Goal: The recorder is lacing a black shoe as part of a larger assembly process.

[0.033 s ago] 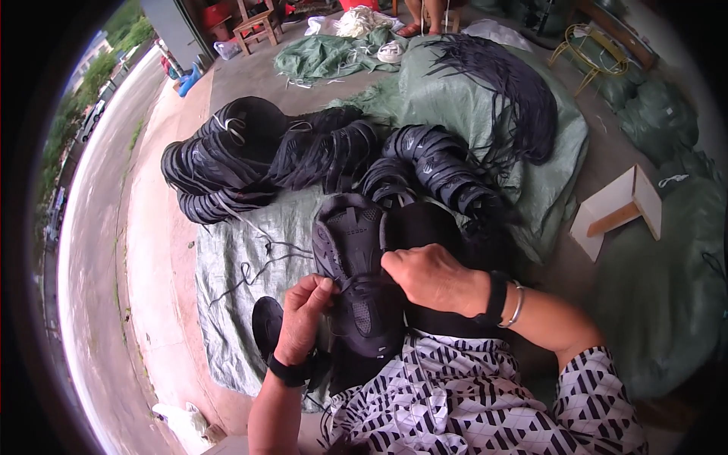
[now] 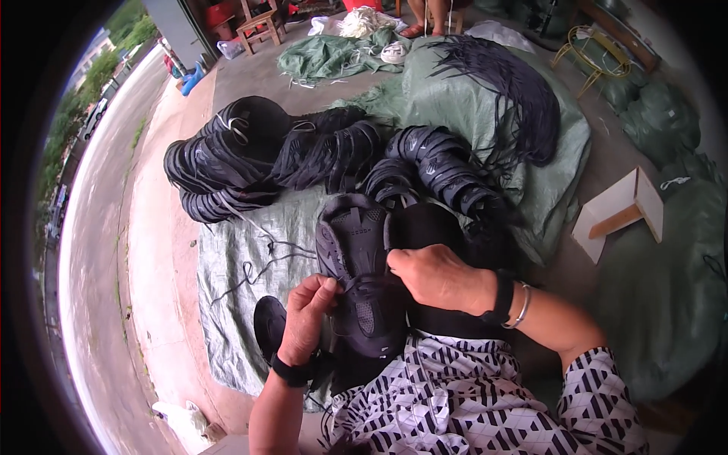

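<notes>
A black shoe upper (image 2: 362,243) rests on my lap with its toe toward me and its tongue showing. A dark shoelace (image 2: 362,287) crosses its throat. On the left edge of the shoe, my left hand (image 2: 309,303) is closed, pinching the lace between thumb and finger. Opposite it, my right hand (image 2: 436,277) is closed in a fist by the eyelets, gripping the lace; its fingertips are partly hidden. Beside my left wrist lies a dark oval piece (image 2: 270,326), partly covered by the hand.
Bundles of stacked black shoe uppers (image 2: 227,159) lie ahead on a green woven sheet (image 2: 235,303). More stacked uppers (image 2: 440,167) sit to their right. A heap of dark laces (image 2: 523,98) covers green sacking. An open cardboard box (image 2: 622,212) stands right. Another person's legs (image 2: 430,15) show at the back.
</notes>
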The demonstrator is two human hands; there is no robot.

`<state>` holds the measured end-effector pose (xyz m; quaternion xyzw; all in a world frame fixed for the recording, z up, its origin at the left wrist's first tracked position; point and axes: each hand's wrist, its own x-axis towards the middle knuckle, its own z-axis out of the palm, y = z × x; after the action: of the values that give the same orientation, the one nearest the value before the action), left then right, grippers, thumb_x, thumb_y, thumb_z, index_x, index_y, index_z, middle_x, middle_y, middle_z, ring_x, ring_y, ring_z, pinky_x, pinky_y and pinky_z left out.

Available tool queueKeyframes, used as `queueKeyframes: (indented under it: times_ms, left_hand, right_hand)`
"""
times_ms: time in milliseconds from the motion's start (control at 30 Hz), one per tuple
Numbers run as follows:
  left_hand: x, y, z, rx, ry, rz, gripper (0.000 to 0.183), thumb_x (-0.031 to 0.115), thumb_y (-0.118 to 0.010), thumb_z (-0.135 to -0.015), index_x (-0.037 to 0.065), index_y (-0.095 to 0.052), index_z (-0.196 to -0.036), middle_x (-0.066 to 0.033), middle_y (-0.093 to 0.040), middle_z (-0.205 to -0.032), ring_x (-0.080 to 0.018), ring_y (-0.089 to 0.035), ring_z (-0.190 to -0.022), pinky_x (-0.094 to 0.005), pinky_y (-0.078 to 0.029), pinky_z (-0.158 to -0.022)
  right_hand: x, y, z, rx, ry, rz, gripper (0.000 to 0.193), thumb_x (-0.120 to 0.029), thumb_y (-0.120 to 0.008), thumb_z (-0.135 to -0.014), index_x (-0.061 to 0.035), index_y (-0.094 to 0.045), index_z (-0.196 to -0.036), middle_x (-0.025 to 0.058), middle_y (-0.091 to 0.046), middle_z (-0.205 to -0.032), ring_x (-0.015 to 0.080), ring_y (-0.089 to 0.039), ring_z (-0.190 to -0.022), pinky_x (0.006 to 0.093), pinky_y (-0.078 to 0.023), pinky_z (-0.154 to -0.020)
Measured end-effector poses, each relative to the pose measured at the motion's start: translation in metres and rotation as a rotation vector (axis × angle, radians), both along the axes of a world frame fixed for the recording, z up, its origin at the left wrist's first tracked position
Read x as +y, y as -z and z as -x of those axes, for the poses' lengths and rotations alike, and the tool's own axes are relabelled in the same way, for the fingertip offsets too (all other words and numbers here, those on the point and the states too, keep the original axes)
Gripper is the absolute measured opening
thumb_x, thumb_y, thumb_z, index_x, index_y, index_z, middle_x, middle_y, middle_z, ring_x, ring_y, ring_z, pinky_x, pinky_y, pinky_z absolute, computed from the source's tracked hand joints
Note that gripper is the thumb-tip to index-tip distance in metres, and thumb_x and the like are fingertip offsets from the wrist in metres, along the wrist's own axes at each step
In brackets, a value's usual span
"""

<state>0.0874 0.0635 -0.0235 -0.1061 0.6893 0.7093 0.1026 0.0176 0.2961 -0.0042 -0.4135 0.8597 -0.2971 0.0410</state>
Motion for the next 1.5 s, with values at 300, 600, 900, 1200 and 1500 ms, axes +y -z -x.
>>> queueKeyframes:
  times_ms: [300, 600, 900, 1200, 1500]
  left_hand:
    - [0.003, -0.012, 0.011, 0.159, 0.006, 0.334, 0.013, 0.016, -0.063, -0.084, 0.005, -0.06, -0.078, -0.0031, -0.059, -0.072, -0.0135, -0.052, -0.064, -0.0265, -0.042, -0.059]
    - [0.003, -0.063, 0.032, 0.678, 0.314, 1.142, 0.02, 0.012, -0.071, -0.067, 0.01, -0.062, -0.085, -0.0063, -0.058, -0.095, -0.0272, -0.055, -0.094, -0.0373, -0.049, -0.074]
    - [-0.005, -0.086, 0.064, 0.763, 0.971, 1.329, 0.023, 0.027, -0.07, -0.068, 0.014, -0.06, -0.085, -0.0004, -0.055, -0.094, -0.0216, -0.051, -0.103, -0.0408, -0.044, -0.088]
    - [0.02, -0.078, 0.061, 0.649, 0.906, 1.411, 0.022, 0.029, -0.061, -0.084, 0.011, -0.063, -0.072, -0.0037, -0.055, -0.081, -0.0182, -0.054, -0.082, -0.0303, -0.051, -0.063]
    - [0.016, -0.056, 0.068, 0.11, 0.138, -0.041, 0.021, 0.029, -0.059, -0.091, 0.009, -0.062, -0.084, 0.006, -0.054, -0.075, -0.003, -0.045, -0.067, -0.0189, -0.034, -0.059]
  right_hand:
    - [0.008, 0.007, 0.013, -0.207, -0.062, 0.093, 0.007, -0.002, -0.056, -0.081, -0.0011, -0.052, -0.086, 0.0119, -0.061, -0.071, 0.0313, -0.063, -0.068, 0.0388, -0.05, -0.059]
    - [0.005, -0.024, 0.017, 0.69, -0.108, -0.07, 0.01, -0.014, -0.057, -0.07, -0.0093, -0.055, -0.079, 0.0054, -0.048, -0.087, 0.0163, -0.052, -0.082, 0.0264, -0.044, -0.059]
    - [-0.013, -0.036, 0.034, 0.375, -0.393, -0.293, 0.006, -0.01, -0.06, -0.069, -0.0042, -0.061, -0.071, 0.0074, -0.055, -0.085, 0.0248, -0.058, -0.083, 0.0343, -0.047, -0.068]
    - [-0.019, -0.027, 0.03, 0.005, -0.207, -0.341, 0.013, 0.0, -0.06, -0.067, 0.0049, -0.066, -0.078, 0.0225, -0.063, -0.086, 0.0358, -0.064, -0.085, 0.0418, -0.052, -0.07]
    - [-0.003, -0.03, 0.05, -0.849, -0.02, 0.57, 0.018, -0.018, -0.055, -0.091, -0.0008, -0.057, -0.086, 0.0076, -0.06, -0.084, 0.0133, -0.058, -0.06, 0.0257, -0.046, -0.051]
